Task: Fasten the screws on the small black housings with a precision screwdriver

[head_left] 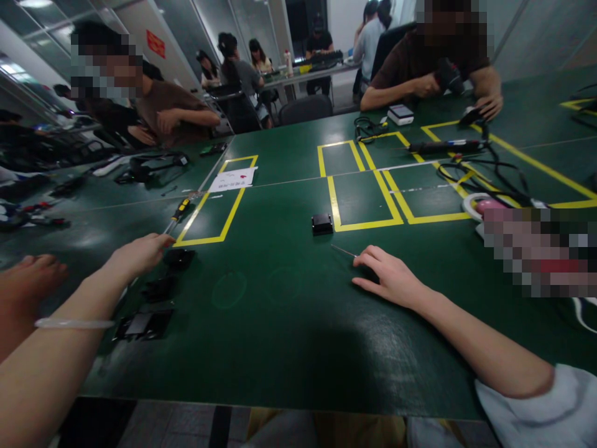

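Observation:
My left hand (142, 254), with a pale band on its wrist, reaches over the left of the green table. Its fingertips close at the shaft end of a screwdriver (181, 210) with a yellow and black handle. My right hand (389, 274) rests low over the table, thumb and fingers bent around the end of a thin metal rod (342, 250); the gripped end is hidden. Just beyond the rod lies a small black block (322, 224). Several black parts, among them a flat one with a grey top (141, 325), lie below my left forearm and hand.
Yellow tape outlines (368, 225) mark the table (289, 348). A paper sheet (234, 178) lies on the left outline. At right are a black electric screwdriver (445, 147), cables and a white tape roll (471, 206). Another person's hand (35, 277) is at far left; others sit opposite.

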The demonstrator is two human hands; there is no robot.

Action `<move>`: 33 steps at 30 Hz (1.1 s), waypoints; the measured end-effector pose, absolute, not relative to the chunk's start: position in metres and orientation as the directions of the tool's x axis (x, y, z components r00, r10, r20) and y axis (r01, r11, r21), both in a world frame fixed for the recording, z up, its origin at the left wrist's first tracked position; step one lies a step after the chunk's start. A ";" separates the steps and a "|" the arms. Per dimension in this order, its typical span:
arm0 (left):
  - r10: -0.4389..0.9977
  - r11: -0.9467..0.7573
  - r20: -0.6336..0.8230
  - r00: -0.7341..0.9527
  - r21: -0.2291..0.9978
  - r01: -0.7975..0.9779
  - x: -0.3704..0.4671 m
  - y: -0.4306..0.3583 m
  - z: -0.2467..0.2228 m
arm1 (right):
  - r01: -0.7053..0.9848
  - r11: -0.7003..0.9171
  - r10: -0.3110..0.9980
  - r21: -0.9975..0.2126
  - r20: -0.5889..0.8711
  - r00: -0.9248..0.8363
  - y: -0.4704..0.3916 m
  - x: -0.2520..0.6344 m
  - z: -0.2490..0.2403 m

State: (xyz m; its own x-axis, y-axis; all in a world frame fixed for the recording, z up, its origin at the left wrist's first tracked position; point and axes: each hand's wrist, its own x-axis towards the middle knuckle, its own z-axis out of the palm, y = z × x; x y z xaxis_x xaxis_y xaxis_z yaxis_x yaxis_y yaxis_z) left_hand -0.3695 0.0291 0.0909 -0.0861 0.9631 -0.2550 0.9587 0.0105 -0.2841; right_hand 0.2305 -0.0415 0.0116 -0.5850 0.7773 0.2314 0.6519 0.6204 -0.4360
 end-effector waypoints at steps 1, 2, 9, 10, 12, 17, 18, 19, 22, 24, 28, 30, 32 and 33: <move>0.955 0.020 -0.274 -0.110 -0.311 0.950 -0.367 0.029 0.090 | 0.650 0.622 0.776 -0.437 0.237 -0.584 -0.042 0.230 0.011; 0.948 0.020 -0.294 -0.124 -0.332 0.943 -0.364 0.029 0.089 | 0.648 0.624 0.775 -0.436 0.242 -0.584 -0.042 0.230 0.011; 0.944 0.025 -0.299 -0.140 -0.357 0.934 -0.355 0.024 0.078 | 0.646 0.624 0.775 -0.439 0.242 -0.584 -0.042 0.230 0.012; 0.946 0.022 -0.296 -0.136 -0.359 0.933 -0.355 0.023 0.078 | 0.649 0.621 0.777 -0.439 0.237 -0.584 -0.042 0.230 0.012; 0.948 0.017 -0.291 -0.131 -0.361 0.932 -0.354 0.021 0.077 | 0.655 0.617 0.780 -0.436 0.227 -0.583 -0.042 0.230 0.013; 0.950 0.017 -0.287 -0.125 -0.353 0.935 -0.357 0.019 0.075 | 0.655 0.618 0.778 -0.435 0.221 -0.588 -0.042 0.230 0.013; 0.949 0.015 -0.290 -0.123 -0.349 0.937 -0.357 0.018 0.076 | 0.654 0.618 0.778 -0.436 0.220 -0.589 -0.043 0.230 0.013; 0.949 0.013 -0.292 -0.121 -0.346 0.938 -0.356 0.018 0.076 | 0.653 0.619 0.777 -0.437 0.220 -0.589 -0.043 0.230 0.013; 0.958 0.020 -0.262 -0.115 -0.339 0.940 -0.348 0.016 0.082 | 0.655 0.618 0.778 -0.435 0.221 -0.588 -0.043 0.229 0.013; 0.974 0.042 -0.195 -0.113 -0.338 0.940 -0.332 0.016 0.088 | 0.656 0.616 0.780 -0.437 0.222 -0.585 -0.043 0.229 0.013; 0.995 -0.046 -0.098 0.021 -0.257 0.965 -0.271 0.019 0.092 | 0.657 0.611 0.784 -0.441 0.225 -0.578 -0.043 0.229 0.012; 0.989 -0.144 -0.050 0.138 -0.140 0.980 -0.229 0.022 0.088 | 0.656 0.612 0.784 -0.442 0.226 -0.578 -0.042 0.230 0.011; 0.958 -0.288 0.010 0.288 0.020 0.957 -0.185 0.025 0.080 | 0.654 0.611 0.784 -0.446 0.228 -0.577 -0.041 0.230 0.010; 0.935 -0.354 0.042 0.352 0.088 0.931 -0.164 0.027 0.075 | 0.652 0.610 0.785 -0.449 0.230 -0.576 -0.041 0.231 0.010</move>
